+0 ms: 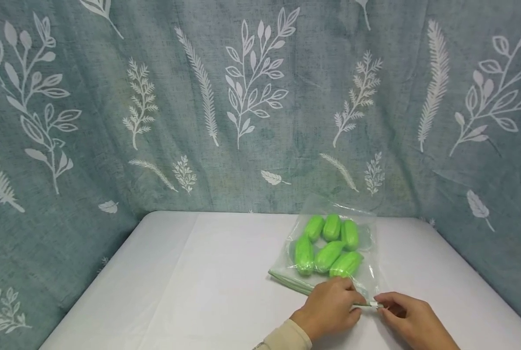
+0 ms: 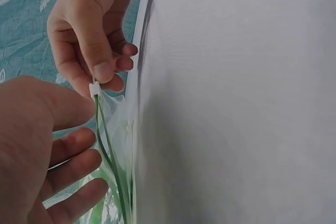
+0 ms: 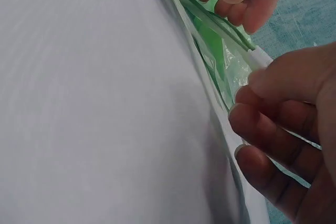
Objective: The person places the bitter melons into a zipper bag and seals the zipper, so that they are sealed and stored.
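A clear slider zip bag [image 1: 371, 272] lies on the table holding several green, ribbed, elongated vegetable-like pieces [image 1: 304, 256]. Green zip strips [image 2: 108, 145] run along its near edge to a white slider [image 2: 95, 88] at the right end. Thumb and forefinger of my right hand [image 1: 411, 316] pinch the strip's end right at the slider. My left hand [image 1: 332, 304] is over the strip just left of it. In the right wrist view, the left thumb and forefinger stand apart, fingertips close over the strip. The left wrist view shows the other left fingers loosely bent.
A white cloth covers the table [image 1: 208, 272], whose near edge runs beside the zip in the wrist views. Behind and at both sides hangs a blue-green curtain [image 1: 251, 170] with white leaf patterns. The bag's far end reaches the table's back edge.
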Demonstrator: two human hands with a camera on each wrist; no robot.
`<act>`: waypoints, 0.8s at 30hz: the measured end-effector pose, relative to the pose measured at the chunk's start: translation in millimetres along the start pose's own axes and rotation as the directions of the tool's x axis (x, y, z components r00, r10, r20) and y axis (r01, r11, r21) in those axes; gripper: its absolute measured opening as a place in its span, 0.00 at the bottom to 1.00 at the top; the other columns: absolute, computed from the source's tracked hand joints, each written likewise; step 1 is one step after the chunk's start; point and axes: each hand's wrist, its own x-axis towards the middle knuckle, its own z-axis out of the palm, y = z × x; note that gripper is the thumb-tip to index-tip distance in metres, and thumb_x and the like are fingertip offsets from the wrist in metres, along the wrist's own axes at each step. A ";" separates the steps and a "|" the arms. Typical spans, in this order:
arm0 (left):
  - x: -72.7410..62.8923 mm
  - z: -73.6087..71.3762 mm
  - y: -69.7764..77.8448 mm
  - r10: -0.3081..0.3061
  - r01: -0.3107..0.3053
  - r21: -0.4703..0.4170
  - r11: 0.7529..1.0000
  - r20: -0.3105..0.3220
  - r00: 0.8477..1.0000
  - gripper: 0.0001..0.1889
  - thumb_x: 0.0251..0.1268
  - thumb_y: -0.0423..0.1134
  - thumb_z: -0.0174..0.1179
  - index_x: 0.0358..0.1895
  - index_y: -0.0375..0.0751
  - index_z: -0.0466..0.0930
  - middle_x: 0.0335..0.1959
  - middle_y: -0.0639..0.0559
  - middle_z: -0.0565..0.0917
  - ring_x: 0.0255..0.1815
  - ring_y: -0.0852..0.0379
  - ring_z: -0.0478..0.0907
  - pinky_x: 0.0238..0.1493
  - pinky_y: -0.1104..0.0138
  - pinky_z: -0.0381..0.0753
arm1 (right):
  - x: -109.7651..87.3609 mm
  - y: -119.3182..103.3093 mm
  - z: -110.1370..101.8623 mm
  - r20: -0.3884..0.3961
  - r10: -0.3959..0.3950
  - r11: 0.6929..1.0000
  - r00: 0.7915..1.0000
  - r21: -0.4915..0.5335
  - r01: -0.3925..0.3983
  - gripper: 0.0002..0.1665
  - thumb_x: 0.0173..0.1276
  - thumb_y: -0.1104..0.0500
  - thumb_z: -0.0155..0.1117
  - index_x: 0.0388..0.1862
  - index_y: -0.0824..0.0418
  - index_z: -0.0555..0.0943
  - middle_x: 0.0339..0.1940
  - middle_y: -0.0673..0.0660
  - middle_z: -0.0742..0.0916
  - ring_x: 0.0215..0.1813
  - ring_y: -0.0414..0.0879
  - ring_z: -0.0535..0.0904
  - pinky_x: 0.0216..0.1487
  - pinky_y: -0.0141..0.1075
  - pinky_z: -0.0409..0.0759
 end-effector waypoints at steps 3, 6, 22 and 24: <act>0.6 0.8 0.8 0.002 -0.002 0.002 1.000 0.004 1.000 0.08 0.58 0.48 0.70 0.42 0.64 0.91 0.34 0.68 0.81 0.34 0.74 0.72 0.30 0.83 0.69 | 0.5 -1.4 0.3 -0.002 0.033 0.999 0.999 -0.006 -0.033 0.07 0.63 0.63 0.73 0.40 0.56 0.86 0.28 0.41 0.86 0.29 0.32 0.79 0.31 0.31 0.80; 1.7 1.2 1.3 0.001 -0.001 0.014 1.000 0.009 1.000 0.09 0.58 0.49 0.70 0.42 0.65 0.91 0.35 0.69 0.81 0.35 0.74 0.75 0.31 0.83 0.71 | 1.6 -2.1 0.4 -0.028 0.014 1.000 0.999 0.000 -0.014 0.06 0.63 0.63 0.73 0.38 0.55 0.86 0.27 0.40 0.86 0.29 0.32 0.80 0.31 0.31 0.80; 11.1 2.5 4.2 -0.048 0.047 0.022 0.999 0.084 0.995 0.08 0.60 0.52 0.69 0.43 0.66 0.90 0.33 0.73 0.81 0.32 0.77 0.75 0.25 0.83 0.67 | 1.6 1.8 -0.2 -0.119 -0.119 0.993 0.986 -0.030 0.116 0.09 0.61 0.65 0.74 0.33 0.50 0.86 0.29 0.41 0.86 0.29 0.31 0.77 0.30 0.24 0.74; 11.9 3.4 4.3 -0.049 0.047 0.026 0.999 0.095 0.994 0.08 0.60 0.52 0.69 0.43 0.67 0.90 0.32 0.73 0.81 0.31 0.77 0.75 0.24 0.82 0.67 | 1.3 2.0 0.0 -0.125 -0.132 0.991 0.983 -0.027 0.129 0.10 0.60 0.65 0.74 0.33 0.49 0.87 0.29 0.42 0.87 0.30 0.31 0.77 0.31 0.23 0.73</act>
